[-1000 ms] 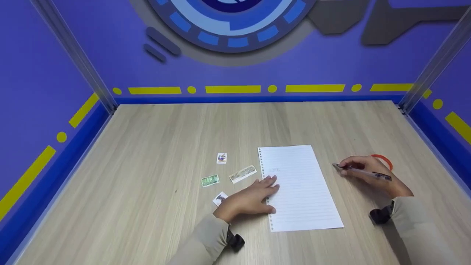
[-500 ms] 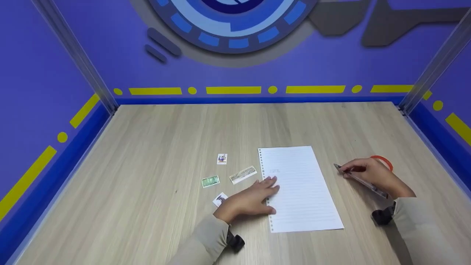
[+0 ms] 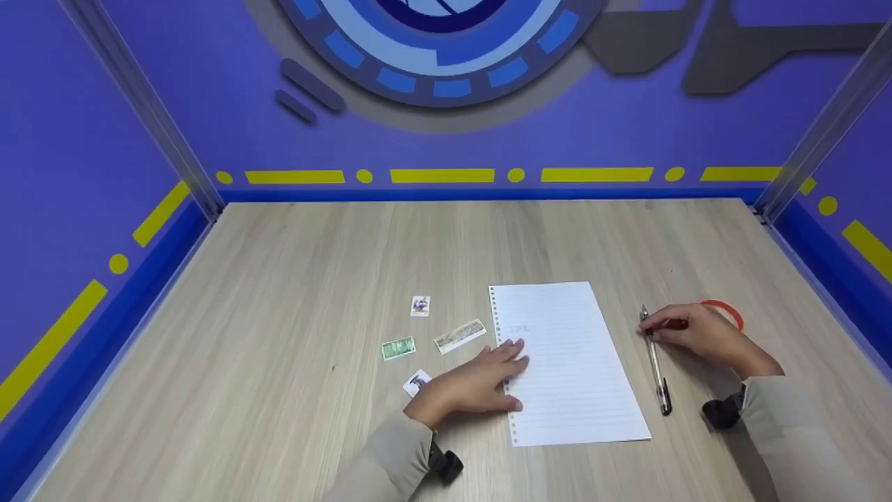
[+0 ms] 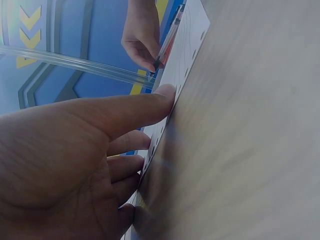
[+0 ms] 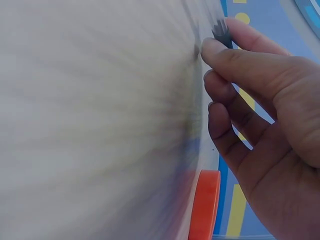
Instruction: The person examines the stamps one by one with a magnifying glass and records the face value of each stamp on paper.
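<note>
My left hand rests with spread fingers on the punched left edge of a lined white sheet of paper, which bears a faint pencil-like mark near its upper left. To the right of the sheet, my right hand pinches a clear pen near its pointed end between thumb and forefinger. The pen's dark end points toward me. In the right wrist view only a short dark part of the pen shows past the thumb; the other fingers curl loosely below.
Left of the sheet lie several small stamp-like pictures: a figure on white, a green one, a long one and one partly under the left wrist. A red ring lies behind the right hand. Blue walls enclose the table.
The pen has turned in my right fingers, from lying across the hand to pointing away from me, its dark end swinging down beside the sheet. My left hand has stayed put.
</note>
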Available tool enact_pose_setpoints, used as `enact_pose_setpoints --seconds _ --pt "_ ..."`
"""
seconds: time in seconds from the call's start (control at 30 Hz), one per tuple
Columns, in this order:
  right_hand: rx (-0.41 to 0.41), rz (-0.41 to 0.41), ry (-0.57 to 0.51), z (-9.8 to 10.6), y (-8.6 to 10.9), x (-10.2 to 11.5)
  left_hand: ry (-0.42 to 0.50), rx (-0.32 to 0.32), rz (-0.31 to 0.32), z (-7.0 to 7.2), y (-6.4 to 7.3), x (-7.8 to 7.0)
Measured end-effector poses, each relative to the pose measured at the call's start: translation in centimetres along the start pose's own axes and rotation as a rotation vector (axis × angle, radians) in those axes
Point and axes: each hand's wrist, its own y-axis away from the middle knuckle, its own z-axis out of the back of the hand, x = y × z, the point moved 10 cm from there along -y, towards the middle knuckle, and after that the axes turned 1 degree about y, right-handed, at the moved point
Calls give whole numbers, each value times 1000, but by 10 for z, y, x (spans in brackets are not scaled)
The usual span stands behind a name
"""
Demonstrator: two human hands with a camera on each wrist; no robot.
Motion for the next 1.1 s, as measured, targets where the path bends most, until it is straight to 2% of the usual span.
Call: enact_pose_setpoints --seconds 0.17,0.37,0.53,0.67,1.1 --pt "5 45 -5 0 -1 5 -2 -2 -6 1 0 0" --pt "-31 127 -22 1 0 12 -2 2 -4 1 1 -1" --pt "-36 159 -44 2 1 15 2 5 1 0 1 -1" --pt "-35 141 -34 1 1 14 3 7 0 0 1 -1" --pt "5 -14 -18 -1 3 2 -8 14 -3 0 0 -2"
